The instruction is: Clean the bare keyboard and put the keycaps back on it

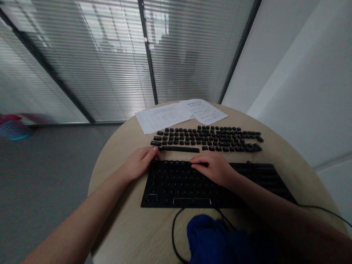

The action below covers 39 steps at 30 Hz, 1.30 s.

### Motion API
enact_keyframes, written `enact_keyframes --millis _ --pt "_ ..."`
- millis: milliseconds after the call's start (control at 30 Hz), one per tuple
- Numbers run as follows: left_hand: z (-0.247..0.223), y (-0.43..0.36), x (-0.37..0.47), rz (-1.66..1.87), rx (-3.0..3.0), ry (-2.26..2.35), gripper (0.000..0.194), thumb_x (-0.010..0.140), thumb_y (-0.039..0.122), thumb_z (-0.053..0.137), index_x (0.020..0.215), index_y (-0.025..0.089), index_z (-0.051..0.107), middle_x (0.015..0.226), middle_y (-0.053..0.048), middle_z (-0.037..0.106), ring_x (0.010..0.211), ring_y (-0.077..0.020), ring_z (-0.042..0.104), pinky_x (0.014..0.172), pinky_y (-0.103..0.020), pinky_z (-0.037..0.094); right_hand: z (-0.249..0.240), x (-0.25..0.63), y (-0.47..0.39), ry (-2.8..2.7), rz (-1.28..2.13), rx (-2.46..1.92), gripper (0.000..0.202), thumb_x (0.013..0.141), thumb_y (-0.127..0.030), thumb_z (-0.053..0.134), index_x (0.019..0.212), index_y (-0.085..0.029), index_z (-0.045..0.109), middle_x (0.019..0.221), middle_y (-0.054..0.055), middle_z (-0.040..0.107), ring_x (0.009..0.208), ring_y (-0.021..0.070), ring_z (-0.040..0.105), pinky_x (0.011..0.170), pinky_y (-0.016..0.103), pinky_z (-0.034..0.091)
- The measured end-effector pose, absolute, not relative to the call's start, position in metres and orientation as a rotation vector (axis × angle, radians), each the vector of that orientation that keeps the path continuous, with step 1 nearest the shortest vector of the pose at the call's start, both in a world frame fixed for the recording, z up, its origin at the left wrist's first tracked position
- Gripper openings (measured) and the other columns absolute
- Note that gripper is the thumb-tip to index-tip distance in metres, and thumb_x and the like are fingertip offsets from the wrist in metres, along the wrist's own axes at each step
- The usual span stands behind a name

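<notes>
A black keyboard base (pixel 189 183) lies on the round table, most of its keycaps off and a few caps seated along its far edge. Behind it, loose black keycaps (pixel 192 138) are laid out in rows, with a long bar-shaped cap in front. My left hand (pixel 141 161) rests at the base's far left corner, fingers curled together; whatever they hold is too small to make out. My right hand (pixel 210 165) is over the far edge near the seated caps, its thumb and fingers closed in a pinch at a small dark cap that I cannot make out clearly.
Two printed paper sheets (pixel 165 116) lie at the table's (pixel 115 146) far edge. A blue cloth (pixel 211 238) and a black cable (pixel 173 234) are at the near side. Window blinds stand behind, and a blue basket (pixel 13 129) sits on the floor at left.
</notes>
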<state>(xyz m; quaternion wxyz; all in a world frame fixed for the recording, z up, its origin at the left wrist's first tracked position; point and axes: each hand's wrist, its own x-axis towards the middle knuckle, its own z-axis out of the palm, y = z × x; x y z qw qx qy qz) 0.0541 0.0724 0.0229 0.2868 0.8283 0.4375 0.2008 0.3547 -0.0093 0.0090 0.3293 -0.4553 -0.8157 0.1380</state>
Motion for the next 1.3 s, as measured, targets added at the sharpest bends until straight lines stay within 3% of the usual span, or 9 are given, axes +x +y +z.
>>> enact_keyframes --millis 667,900,1167,1300 --pt "0.020 0.075 0.051 0.536 2.216 1.157 0.067 0.102 0.064 0.024 0.084 0.019 0.071 0.083 -0.007 0.074 0.080 -0.0251 0.064 0.080 -0.038 0.052 0.006 0.351 -0.007 -2.205 0.316 -1.179 0.015 0.091 -0.014 0.072 0.097 -0.023 0.082 0.100 0.004 0.082 0.096 0.0214 0.075 0.090 0.037 0.058" --pt "0.021 0.075 0.052 0.536 2.213 1.158 0.069 0.101 0.067 0.023 0.083 0.020 0.071 0.081 -0.006 0.073 0.081 -0.0255 0.065 0.080 -0.037 0.052 0.001 0.352 -0.008 -2.173 0.137 -1.131 0.016 0.094 -0.021 0.068 0.099 -0.021 0.083 0.129 0.012 0.074 0.108 0.0240 0.073 0.096 0.042 0.058" --pt "0.021 0.077 0.051 0.549 2.234 1.109 0.065 0.101 0.064 0.026 0.083 0.020 0.070 0.079 -0.006 0.071 0.079 -0.0256 0.064 0.078 -0.038 0.051 0.050 0.358 -0.014 -2.269 -0.080 -1.075 0.022 0.100 -0.022 0.058 0.105 -0.020 0.079 0.104 0.007 0.080 0.100 0.0228 0.071 0.094 0.041 0.056" --pt "0.025 0.076 0.051 0.550 2.239 1.077 0.064 0.101 0.063 0.025 0.082 0.021 0.069 0.079 -0.005 0.071 0.078 -0.0251 0.064 0.078 -0.038 0.051 0.072 0.384 0.024 -2.328 -0.213 -1.402 0.022 0.097 -0.024 0.061 0.100 -0.023 0.082 0.096 0.007 0.080 0.094 0.0267 0.072 0.087 0.044 0.056"
